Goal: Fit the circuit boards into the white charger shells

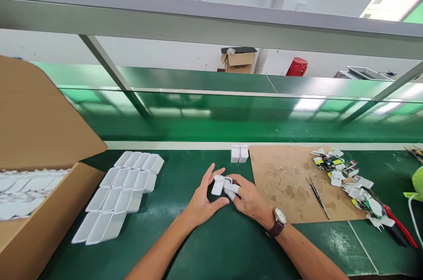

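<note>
A small white plastic part with a flat rectangular face is between my hands, just above the green bench. My right hand pinches it with bent fingers; white coverings sit on some fingertips, and a watch is on that wrist. My left hand is open beside the part, thumb and fingers spread around its left side. Whether a left fingertip touches the part I cannot tell. Left of my hands, rows of white plastic housings lie tilted against one another. Two small white pieces stand at the bench's back edge.
An open cardboard box with white parts stands at the left. To the right lies a brown board with tweezers. Beyond are a pile of circuit boards and red-handled pliers. A metal rail crosses overhead.
</note>
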Motion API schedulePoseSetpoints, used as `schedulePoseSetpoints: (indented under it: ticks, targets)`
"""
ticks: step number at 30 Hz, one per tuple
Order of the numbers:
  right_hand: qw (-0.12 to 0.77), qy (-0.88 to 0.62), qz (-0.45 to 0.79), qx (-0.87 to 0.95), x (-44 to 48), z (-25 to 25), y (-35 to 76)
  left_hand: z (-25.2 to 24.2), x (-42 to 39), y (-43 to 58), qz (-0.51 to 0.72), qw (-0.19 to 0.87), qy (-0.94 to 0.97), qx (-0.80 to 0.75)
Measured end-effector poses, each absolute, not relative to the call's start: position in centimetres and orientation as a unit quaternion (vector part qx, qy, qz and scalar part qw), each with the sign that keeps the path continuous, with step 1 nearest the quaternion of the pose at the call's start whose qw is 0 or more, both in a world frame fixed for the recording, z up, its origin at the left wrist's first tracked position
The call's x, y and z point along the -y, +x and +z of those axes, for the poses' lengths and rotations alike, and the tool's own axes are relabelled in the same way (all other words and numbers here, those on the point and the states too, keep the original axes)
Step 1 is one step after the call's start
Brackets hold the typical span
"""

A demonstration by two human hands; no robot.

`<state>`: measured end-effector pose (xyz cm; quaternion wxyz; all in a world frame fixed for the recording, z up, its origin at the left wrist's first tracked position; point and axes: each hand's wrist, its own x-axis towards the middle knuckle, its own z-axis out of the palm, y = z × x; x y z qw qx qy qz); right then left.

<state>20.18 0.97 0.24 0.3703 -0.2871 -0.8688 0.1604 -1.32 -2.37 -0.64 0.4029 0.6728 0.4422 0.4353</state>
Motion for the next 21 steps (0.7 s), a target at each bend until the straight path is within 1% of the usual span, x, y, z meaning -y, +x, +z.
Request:
schedulePoseSetpoints:
  ticks: [3, 8, 10, 14, 19, 21]
  targets:
    - [0.376, -0.286, 0.153, 0.868, -0.7, 0.5, 20.2, -0.6, 2.4, -1.6, 0.462, 0.341, 0.700, -0.424]
    - [0.331, -0.290, 0.173, 0.881, -0.4, 0.9, 20.1, 0.6, 2.2, -1.5, 0.472, 0.188, 0.747, -0.428]
    - [0.321, -0.309, 0.184, 0.876, -0.3, 1.0, 19.9, 1.0, 2.1, -1.3, 0.490, 0.150, 0.736, -0.441]
    - [0.316, -0.327, 0.163, 0.876, -0.1, 1.0, 19.7, 1.3, 2.0, -1.0, 0.512, 0.140, 0.723, -0.442]
    - [0.341, -0.326, 0.229, 0.851, -0.3, 1.1, 19.9, 1.1, 2.1, -1.3, 0.497, 0.164, 0.721, -0.453]
    - [0.335, -0.337, 0.237, 0.847, -0.3, 1.2, 19.9, 1.1, 2.1, -1.4, 0.493, 0.171, 0.723, -0.453]
